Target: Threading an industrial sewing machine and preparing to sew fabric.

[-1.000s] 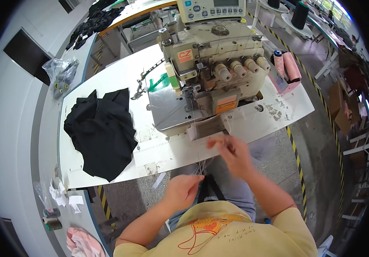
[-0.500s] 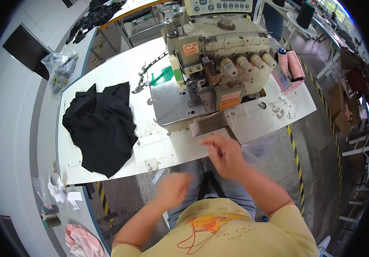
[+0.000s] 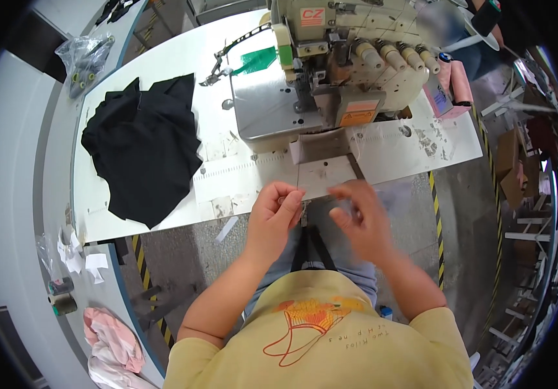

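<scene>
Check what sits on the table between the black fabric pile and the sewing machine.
In the head view, only bare white table lies between the black fabric pile and the sewing machine; nothing else sits there.

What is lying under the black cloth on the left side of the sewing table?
The black cloth lies bunched directly on the white table, whose bare top shows all round it. Anything beneath its folds is covered and cannot be seen. Neither hand touches it.
</scene>
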`<action>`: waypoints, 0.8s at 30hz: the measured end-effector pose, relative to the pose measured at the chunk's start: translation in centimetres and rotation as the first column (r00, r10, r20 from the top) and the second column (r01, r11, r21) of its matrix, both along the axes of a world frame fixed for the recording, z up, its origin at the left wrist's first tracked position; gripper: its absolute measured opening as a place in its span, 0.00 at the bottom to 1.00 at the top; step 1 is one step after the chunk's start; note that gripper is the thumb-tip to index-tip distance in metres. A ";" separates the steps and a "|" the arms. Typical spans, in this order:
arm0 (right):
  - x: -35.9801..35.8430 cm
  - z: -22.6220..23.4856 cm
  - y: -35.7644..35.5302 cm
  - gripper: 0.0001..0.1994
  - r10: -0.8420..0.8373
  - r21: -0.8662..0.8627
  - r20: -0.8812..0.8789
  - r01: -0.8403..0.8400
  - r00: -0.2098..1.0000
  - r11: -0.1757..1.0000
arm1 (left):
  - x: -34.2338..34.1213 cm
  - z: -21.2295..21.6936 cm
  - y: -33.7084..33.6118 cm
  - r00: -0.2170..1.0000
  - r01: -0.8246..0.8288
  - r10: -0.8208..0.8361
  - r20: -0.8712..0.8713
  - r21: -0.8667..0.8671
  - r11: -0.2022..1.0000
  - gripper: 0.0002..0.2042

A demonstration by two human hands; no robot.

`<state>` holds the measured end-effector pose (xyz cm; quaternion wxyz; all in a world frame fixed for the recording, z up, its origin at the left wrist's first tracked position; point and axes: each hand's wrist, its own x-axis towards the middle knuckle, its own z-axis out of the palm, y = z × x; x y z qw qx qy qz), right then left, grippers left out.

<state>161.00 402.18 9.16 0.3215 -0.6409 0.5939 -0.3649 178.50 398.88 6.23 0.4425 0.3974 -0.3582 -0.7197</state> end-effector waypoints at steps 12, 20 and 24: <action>0.7 -0.2 -4.5 0.18 0.184 0.317 0.167 -0.230 0.969 0.920 | 1.0 -0.8 2.1 0.992 -0.063 0.068 0.110 -0.048 0.997 0.05; 2.1 -0.8 -5.8 0.11 0.100 0.381 0.484 -0.313 0.869 0.870 | 1.2 -0.2 1.6 0.989 -0.063 0.076 0.128 -0.109 0.992 0.05; 2.1 -0.6 -5.7 0.11 0.095 0.394 0.483 -0.312 0.871 0.864 | 1.5 0.1 1.6 0.983 -0.089 0.112 0.146 -0.157 0.984 0.05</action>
